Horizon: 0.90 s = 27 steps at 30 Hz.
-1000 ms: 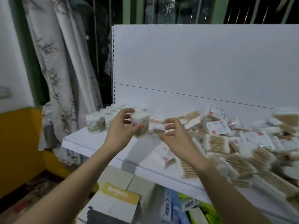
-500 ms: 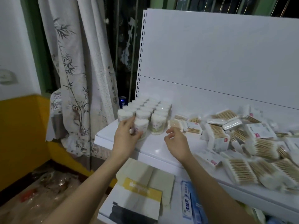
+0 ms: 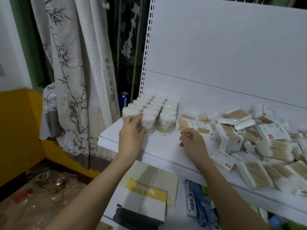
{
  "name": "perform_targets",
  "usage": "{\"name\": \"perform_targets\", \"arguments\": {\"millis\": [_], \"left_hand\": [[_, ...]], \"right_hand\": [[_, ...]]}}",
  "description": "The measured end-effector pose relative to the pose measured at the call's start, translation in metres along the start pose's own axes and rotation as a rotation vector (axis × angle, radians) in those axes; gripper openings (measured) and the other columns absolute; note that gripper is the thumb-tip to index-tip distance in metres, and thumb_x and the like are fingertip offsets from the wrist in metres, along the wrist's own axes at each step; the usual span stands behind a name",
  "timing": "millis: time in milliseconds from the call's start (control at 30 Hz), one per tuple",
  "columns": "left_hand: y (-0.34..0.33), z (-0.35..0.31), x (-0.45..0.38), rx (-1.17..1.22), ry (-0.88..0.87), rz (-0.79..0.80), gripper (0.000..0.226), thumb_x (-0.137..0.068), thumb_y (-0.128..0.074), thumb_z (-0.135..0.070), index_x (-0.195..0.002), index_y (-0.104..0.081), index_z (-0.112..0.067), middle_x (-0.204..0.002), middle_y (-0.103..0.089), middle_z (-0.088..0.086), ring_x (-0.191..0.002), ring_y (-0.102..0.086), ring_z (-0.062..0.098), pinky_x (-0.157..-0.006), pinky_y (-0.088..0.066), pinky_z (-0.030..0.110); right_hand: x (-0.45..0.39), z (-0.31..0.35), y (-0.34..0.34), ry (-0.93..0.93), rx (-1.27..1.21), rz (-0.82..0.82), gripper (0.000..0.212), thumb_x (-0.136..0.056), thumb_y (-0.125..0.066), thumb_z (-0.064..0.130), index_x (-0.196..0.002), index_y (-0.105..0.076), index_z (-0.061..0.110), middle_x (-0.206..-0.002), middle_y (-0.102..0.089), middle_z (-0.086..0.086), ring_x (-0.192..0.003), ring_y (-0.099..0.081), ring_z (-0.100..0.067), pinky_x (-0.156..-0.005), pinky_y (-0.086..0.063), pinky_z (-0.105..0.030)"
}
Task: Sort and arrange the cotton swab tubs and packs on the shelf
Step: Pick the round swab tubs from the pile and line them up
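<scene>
- Our left hand [image 3: 132, 136] is at the front of the tub block, fingers curled round the front tub [image 3: 148, 124], which stands upright on the shelf [image 3: 163, 146].
- That tub stands at the front of the middle row, level with the tub [image 3: 166, 124] to its right and close beside it.
- The tubs [image 3: 154, 105] stand in three rows running back to the rear panel [image 3: 224, 52], at the left end of the shelf, all upright with white tops.
- Our right hand [image 3: 192, 142] hovers over the bare shelf to the right of the tubs, fingers loosely curled and holding nothing.
- Its fingertips are near a flat pack [image 3: 203, 127] at the left edge of the heap.
- The packs [image 3: 259, 141] lie in a loose heap across the right part of the shelf, tilted and overlapping, wooden sticks showing through the wrap.
- A blue can [image 3: 123, 102] stands behind the left end of the shelf, beside a curtain [image 3: 74, 77] printed with bamboo.
- Below the shelf, boxes [image 3: 144, 195] and blue tubes [image 3: 196, 203] lie on a lower level.
</scene>
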<state>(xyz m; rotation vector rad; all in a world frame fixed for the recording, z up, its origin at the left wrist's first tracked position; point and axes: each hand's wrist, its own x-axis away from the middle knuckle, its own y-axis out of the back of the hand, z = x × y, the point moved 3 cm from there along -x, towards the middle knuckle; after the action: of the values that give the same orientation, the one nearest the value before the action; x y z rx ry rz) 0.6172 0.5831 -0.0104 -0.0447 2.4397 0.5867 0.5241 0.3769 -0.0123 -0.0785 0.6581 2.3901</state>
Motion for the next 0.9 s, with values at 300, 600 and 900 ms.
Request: {"name": "perform_targets", "arguments": {"millis": [300, 600, 900], "left_hand": [[0.007, -0.028, 0.004, -0.086, -0.121, -0.028, 0.051, -0.084, -0.072, -0.025, -0.132, -0.053, -0.023, -0.114, -0.052, 0.001, -0.104, -0.048, 0.021, -0.079, -0.046, 0.033], [-0.032, -0.15, 0.002, -0.149, -0.289, 0.286, 0.029, -0.089, -0.056, -0.047, -0.111, -0.063, -0.029, -0.105, -0.061, -0.009, -0.102, -0.054, 0.017, -0.078, -0.043, 0.033], [-0.127, -0.283, 0.062, -0.074, -0.327, 0.49, 0.027, -0.088, -0.056, -0.054, -0.1, -0.065, -0.032, -0.098, -0.063, -0.012, -0.094, -0.058, 0.013, -0.077, -0.046, 0.031]], "right_hand": [[0.007, 0.009, 0.004, -0.019, 0.026, 0.028, 0.014, -0.094, -0.052, 0.013, -0.102, -0.062, 0.019, -0.095, -0.063, -0.001, -0.077, -0.069, -0.016, -0.069, -0.049, -0.03], [0.014, 0.053, 0.098, 0.124, 0.216, -0.018, 0.018, -0.092, -0.058, 0.022, -0.079, -0.066, 0.013, -0.079, -0.071, -0.009, -0.064, -0.064, -0.017, -0.061, -0.05, -0.031], [0.041, 0.002, 0.27, 0.112, 0.377, -0.161, 0.029, -0.091, -0.058, 0.028, -0.071, -0.062, 0.008, -0.061, -0.059, 0.001, -0.064, -0.059, -0.021, -0.07, -0.053, -0.041]]}}
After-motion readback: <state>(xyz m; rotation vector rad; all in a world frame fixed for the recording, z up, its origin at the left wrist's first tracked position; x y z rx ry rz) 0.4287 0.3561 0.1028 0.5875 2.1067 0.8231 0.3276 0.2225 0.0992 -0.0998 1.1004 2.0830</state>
